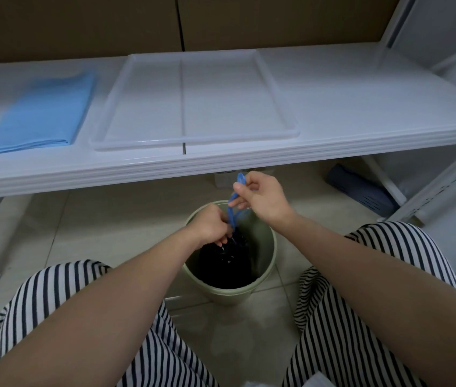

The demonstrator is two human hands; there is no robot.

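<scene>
While left hand point(210, 225) grips one bag point(228, 268), right hand point(263, 198) pinches one drawstring point(231, 215).

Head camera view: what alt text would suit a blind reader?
A left hand grips the neck of a black bag in a green bin while the right hand pinches its blue drawstring. Behind, a white shelf holds a tray and blue cloth.

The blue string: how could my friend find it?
Below the long white shelf stands a green bin with a black bag inside. The blue string rises from the bag to the right hand, thin and looped, unlike the flat blue cloth on the shelf.
</scene>
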